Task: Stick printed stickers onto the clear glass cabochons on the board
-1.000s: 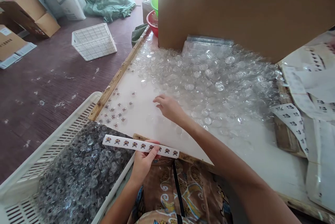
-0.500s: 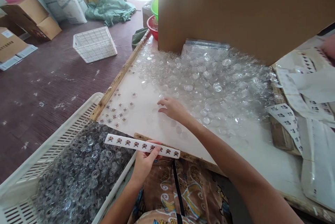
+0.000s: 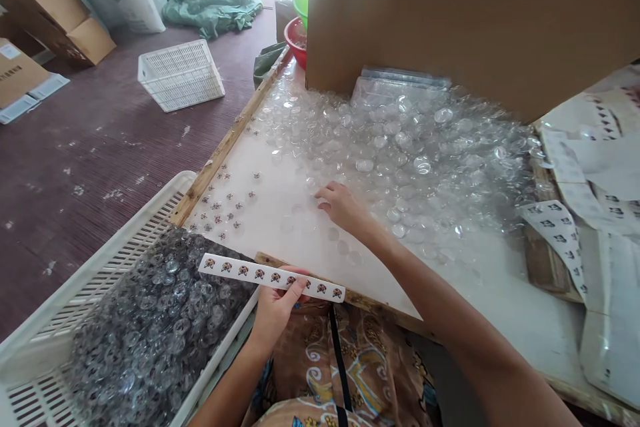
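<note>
My left hand (image 3: 280, 307) pinches a white strip of stickers (image 3: 235, 268) printed with a row of small dog-like faces, held level over the table's near edge. Over the white tabletop, my right hand (image 3: 345, 208) has its thumb and fingertips drawn together; whatever is between them is too faint to name. Loose clear plastic discs (image 3: 345, 247) lie just below that hand. Beyond it spreads a big heap of clear discs (image 3: 400, 140). To the left on the table are several clear discs with face stickers (image 3: 230, 207).
A white plastic basket (image 3: 100, 264) full of clear pieces (image 3: 170, 320) stands at the table's left corner. Behind the heap rises a large cardboard sheet (image 3: 450, 20). Sticker sheets (image 3: 557, 234) lie on the right. On the floor sits another white basket (image 3: 183, 77).
My right hand has shifted slightly right across the tabletop, and its fingers have come closer together. The left hand and sticker strip stay in place. The view has tilted slightly.
</note>
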### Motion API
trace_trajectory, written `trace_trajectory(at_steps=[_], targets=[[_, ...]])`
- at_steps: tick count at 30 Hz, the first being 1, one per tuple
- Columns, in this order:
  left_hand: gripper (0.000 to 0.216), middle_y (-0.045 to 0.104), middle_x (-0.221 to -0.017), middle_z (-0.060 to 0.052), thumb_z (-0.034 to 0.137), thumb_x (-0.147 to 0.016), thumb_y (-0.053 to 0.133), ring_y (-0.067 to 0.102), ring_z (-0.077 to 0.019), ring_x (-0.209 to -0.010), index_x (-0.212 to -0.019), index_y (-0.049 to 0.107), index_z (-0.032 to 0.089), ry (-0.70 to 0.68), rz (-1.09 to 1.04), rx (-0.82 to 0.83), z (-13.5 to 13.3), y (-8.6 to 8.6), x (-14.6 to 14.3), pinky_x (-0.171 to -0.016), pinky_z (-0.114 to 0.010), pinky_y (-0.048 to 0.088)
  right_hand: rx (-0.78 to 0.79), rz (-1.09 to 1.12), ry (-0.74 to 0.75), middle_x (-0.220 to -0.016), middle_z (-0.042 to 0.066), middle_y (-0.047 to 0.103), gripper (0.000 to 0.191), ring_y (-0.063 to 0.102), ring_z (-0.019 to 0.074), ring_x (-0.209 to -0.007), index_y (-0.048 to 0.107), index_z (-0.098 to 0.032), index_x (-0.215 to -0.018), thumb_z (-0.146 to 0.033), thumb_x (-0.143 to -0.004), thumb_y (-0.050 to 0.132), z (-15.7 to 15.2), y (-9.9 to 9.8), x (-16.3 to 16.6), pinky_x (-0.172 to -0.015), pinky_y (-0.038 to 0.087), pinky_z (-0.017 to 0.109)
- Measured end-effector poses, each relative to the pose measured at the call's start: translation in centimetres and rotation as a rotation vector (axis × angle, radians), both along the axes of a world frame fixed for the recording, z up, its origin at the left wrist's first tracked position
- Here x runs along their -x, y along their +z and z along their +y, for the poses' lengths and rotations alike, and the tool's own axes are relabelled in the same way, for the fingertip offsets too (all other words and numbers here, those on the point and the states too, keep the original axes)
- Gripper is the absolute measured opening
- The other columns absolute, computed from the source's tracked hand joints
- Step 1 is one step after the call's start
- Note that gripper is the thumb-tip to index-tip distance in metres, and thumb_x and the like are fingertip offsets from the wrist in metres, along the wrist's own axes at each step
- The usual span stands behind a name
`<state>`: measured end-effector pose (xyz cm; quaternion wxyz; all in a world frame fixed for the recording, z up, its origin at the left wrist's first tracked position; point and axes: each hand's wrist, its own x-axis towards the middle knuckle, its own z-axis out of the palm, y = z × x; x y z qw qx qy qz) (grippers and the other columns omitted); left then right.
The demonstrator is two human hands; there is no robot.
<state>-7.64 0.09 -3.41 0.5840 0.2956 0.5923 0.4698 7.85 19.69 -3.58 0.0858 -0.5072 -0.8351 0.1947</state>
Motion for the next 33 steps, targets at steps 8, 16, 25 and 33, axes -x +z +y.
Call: trace_trajectory(at_steps=[8, 16, 25, 33], targets=[[0.029, 0.068, -0.083, -0.005, 0.04, -0.08, 0.072, 0.065, -0.0185, -0.073, -0.095, 0.071, 0.015, -0.001, 0.027, -0.009, 0.1, 0.0, -0.1, -0.062, -0.026, 0.057, 0.002, 0.015, -0.008, -0.116, 0.011, 0.061, 0.035, 0.057, 0.0247, -0.108, 0.059, -0.019, -0.122, -0.018, -0.087, 0.064, -0.1, -0.4, 0.9, -0.086, 0.045, 0.033], [0.03, 0.069, -0.077, -0.003, 0.041, -0.078, 0.074, 0.064, -0.0156, -0.064, -0.093, 0.07, 0.016, 0.002, 0.01, -0.006, -0.2, 0.2, -0.1, -0.06, -0.025, 0.056, -0.008, 0.135, -0.039, -0.115, 0.011, 0.059, 0.026, 0.059, 0.0213, -0.1, 0.06, -0.016, -0.113, -0.013, -0.087, 0.059, -0.2, -0.5, 0.3, -0.081, 0.046, 0.031], [0.031, 0.069, -0.078, -0.004, 0.042, -0.076, 0.074, 0.065, -0.0179, -0.069, -0.092, 0.071, 0.015, -0.006, 0.0, -0.008, 0.1, 0.3, -0.1, -0.059, -0.026, 0.057, 0.06, 0.11, 0.013, -0.108, 0.009, 0.061, 0.025, 0.06, 0.0207, -0.095, 0.061, -0.017, -0.108, -0.016, -0.083, 0.068, -1.2, -0.2, -0.3, -0.08, 0.046, 0.032], [0.031, 0.07, -0.077, -0.004, 0.042, -0.075, 0.075, 0.066, -0.0184, -0.068, -0.09, 0.071, 0.016, -0.003, -0.01, -0.003, 0.2, 0.3, -0.1, -0.059, -0.026, 0.057, 0.055, 0.001, -0.003, -0.102, 0.008, 0.065, 0.014, 0.06, 0.0224, -0.095, 0.065, -0.016, -0.098, -0.01, -0.086, 0.063, -1.9, -0.1, -1.0, -0.08, 0.044, 0.032]])
